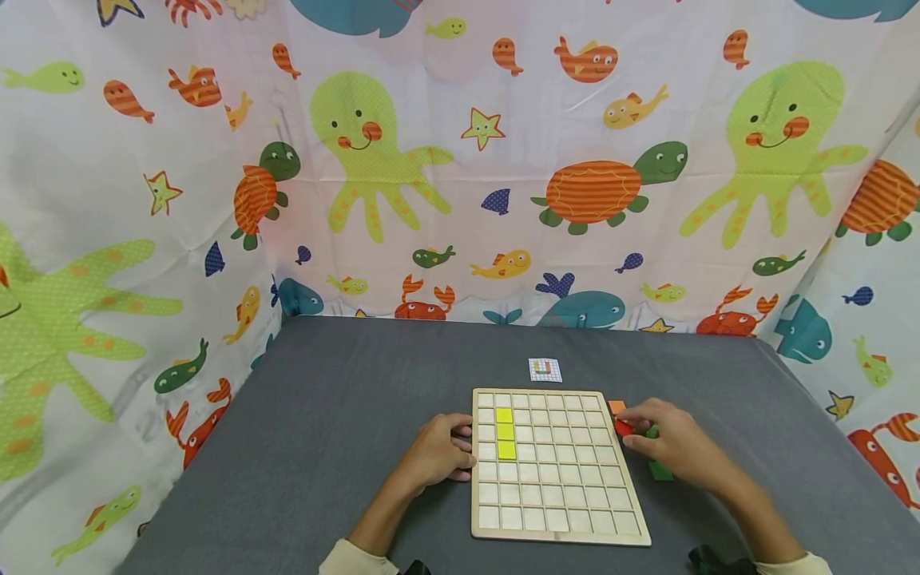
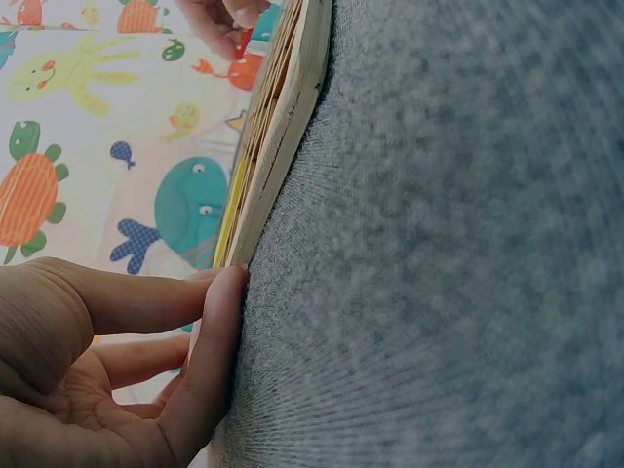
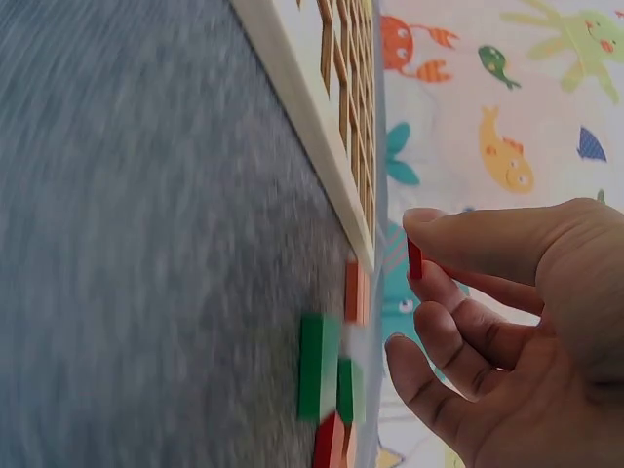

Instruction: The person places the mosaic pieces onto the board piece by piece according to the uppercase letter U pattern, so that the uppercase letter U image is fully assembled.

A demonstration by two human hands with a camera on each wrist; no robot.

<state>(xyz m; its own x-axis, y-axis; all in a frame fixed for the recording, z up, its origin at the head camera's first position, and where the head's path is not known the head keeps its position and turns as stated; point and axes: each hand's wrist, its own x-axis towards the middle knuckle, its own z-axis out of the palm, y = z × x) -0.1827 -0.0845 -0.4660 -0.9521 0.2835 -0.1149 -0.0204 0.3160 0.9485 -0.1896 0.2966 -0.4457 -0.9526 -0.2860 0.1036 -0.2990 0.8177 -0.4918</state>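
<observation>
A light wooden grid board [image 1: 561,538] lies on the grey table, with a column of yellow tiles [image 1: 505,431] in its second column of cells from the left. At the board's left edge is my left hand [image 1: 437,451]; in the left wrist view its thumb and a bent finger hold the board's side [image 2: 283,146]. Just past the right edge, my right hand [image 1: 667,438] pinches a small red tile [image 3: 415,255] between thumb and index finger. In the right wrist view that tile is held above the table, and the other fingers are loosely curled.
Beside the board on the right lie loose pieces: orange [image 1: 616,406], green [image 1: 660,472] and, in the right wrist view, another red block [image 3: 330,442]. Behind the board is a small printed grid card [image 1: 545,370]. A sea-animal curtain [image 1: 446,160] surrounds the table.
</observation>
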